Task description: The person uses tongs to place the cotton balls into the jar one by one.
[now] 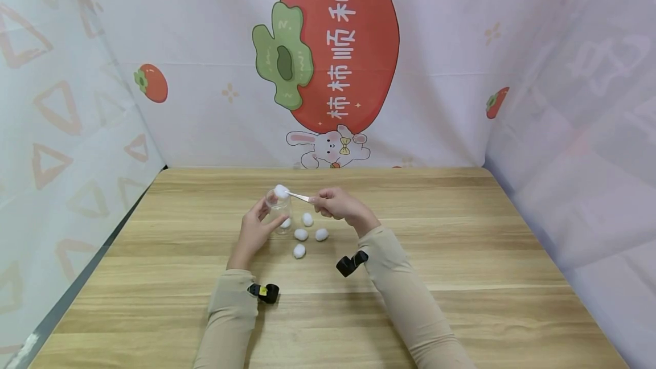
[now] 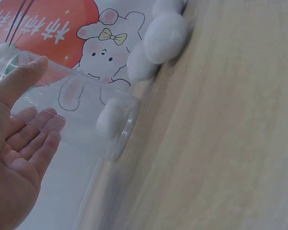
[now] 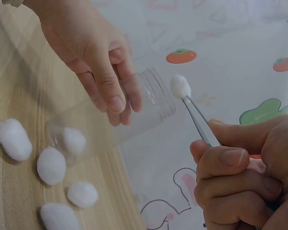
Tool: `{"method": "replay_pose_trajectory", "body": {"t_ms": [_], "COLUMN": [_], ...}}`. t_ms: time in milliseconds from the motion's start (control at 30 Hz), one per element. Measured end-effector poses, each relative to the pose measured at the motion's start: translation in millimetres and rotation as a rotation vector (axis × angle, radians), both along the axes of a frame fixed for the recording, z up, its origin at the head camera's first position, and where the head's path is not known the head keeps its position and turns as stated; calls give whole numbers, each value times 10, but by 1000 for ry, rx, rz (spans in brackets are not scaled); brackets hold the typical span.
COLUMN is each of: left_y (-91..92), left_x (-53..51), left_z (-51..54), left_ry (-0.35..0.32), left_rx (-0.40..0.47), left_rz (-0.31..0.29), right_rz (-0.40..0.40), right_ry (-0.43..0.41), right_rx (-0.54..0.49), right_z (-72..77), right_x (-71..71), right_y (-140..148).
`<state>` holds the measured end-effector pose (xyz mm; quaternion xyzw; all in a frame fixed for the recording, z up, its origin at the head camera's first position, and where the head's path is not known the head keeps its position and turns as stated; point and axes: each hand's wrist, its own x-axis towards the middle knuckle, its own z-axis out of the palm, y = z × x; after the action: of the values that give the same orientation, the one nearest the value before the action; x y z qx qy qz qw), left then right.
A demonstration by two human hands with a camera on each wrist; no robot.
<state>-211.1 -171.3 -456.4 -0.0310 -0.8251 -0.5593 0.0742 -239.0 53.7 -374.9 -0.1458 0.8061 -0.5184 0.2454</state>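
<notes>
My left hand (image 1: 252, 232) holds a clear jar (image 3: 98, 127) upright on the table, thumb on one side and fingers on the other. One white cotton ball (image 2: 111, 117) lies at the bottom inside it. In my right hand (image 1: 340, 205) a pair of metal tweezers (image 3: 200, 120) is gripped between thumb and curled fingers. The tweezer tips pinch another cotton ball (image 3: 180, 86), held just above the jar's open mouth. Several loose cotton balls (image 1: 300, 234) lie on the table to the right of the jar.
The wooden table (image 1: 441, 278) runs back to a printed curtain (image 1: 435, 118) with persimmon and rabbit drawings. More curtain hangs along the left and right sides. Each sleeve carries a small black wrist camera (image 1: 351, 263).
</notes>
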Motion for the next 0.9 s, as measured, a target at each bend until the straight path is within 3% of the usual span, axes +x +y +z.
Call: {"method": "replay_pose_trajectory", "body": {"t_ms": [200,467,733,900], "left_y": [-6,-1,-20,-19], "left_x": [7,28,-22,-15], "left_z": [-9,-37,-49,-30], "left_ry": [14,108,5,-10], "left_rx": [12,-10,0,-10], "left_rz": [2,10,2,-2], "right_rz": [-10,-28,-25,-23], "right_ry": [2,-6,-27,-37], "right_rx": [19,35,36,23], "right_z": [-34,-74,-69,-73], "right_x": [-17,-36,-26,-16], "right_y": [-23,-44,-47,-42]}}
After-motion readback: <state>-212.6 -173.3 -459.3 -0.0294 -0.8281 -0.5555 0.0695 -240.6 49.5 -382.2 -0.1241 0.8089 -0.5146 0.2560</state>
